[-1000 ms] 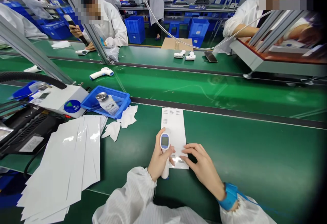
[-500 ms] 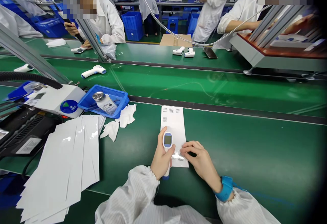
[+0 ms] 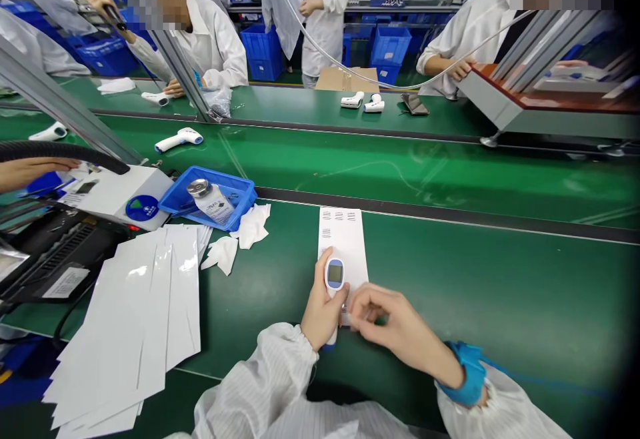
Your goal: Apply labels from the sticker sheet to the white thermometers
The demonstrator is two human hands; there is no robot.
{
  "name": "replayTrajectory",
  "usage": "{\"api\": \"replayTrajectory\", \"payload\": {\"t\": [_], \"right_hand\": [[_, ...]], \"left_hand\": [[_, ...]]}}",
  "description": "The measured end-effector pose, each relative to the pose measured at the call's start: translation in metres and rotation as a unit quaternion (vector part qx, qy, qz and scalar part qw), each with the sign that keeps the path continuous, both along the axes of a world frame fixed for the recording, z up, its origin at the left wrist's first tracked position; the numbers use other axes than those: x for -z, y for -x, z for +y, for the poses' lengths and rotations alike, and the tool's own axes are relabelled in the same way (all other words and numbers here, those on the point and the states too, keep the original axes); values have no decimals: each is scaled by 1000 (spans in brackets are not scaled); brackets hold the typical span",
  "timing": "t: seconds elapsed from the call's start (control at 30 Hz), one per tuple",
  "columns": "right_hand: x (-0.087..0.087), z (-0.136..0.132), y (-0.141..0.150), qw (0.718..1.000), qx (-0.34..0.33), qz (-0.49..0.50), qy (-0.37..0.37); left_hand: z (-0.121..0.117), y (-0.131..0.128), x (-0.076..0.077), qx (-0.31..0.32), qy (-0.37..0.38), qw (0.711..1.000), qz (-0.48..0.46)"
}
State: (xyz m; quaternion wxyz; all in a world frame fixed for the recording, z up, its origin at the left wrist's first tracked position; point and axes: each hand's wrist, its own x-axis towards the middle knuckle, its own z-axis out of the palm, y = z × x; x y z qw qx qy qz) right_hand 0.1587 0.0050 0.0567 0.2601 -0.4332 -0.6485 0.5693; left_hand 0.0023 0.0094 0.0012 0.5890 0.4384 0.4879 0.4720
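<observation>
My left hand (image 3: pixel 320 309) is wrapped round a white and blue infrared thermometer (image 3: pixel 335 273), its small grey screen facing up at me. Beneath it on the green bench lies a white label sheet (image 3: pixel 345 229) with small printed marks along its top. My right hand (image 3: pixel 400 322), a blue strap on its wrist, is just right of the thermometer over the sheet's lower end. Thumb and fingers are curled together there, slightly blurred; anything between them is hidden.
To the left, a stack of white sheets (image 3: pixel 120 325) lies near a blue tray (image 3: pixel 175 192) holding a metal-capped bottle (image 3: pixel 213 202). Crumpled wipes (image 3: pixel 253 225) sit beside it. Beyond runs a green conveyor (image 3: pixel 350 155) bearing another thermometer (image 3: pixel 179 139). Co-workers sit opposite.
My right hand has moved slightly in toward the thermometer, its fingers curling more. A co-worker's hand has come in at far left, and the co-worker opposite has raised a tool.
</observation>
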Motion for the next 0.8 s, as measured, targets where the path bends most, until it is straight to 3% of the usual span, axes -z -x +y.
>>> {"api": "replayTrajectory", "payload": {"t": [0.1, 0.23, 0.4, 0.57, 0.8], "right_hand": [[3, 18, 12, 994, 82, -7, -69], [8, 35, 20, 980, 134, -34, -141], [8, 44, 22, 982, 141, -14, -121], [8, 44, 26, 980, 163, -4, -117], [8, 45, 30, 977, 184, -2, -106]], "left_hand": [[-1, -1, -1, 18, 3, 999, -43], [-2, -2, -3, 13, 13, 999, -31], [-1, -3, -4, 23, 48, 998, -19], [-1, -3, 1, 11, -4, 1000, -5], [-1, -3, 1, 18, -7, 1000, -13]]}}
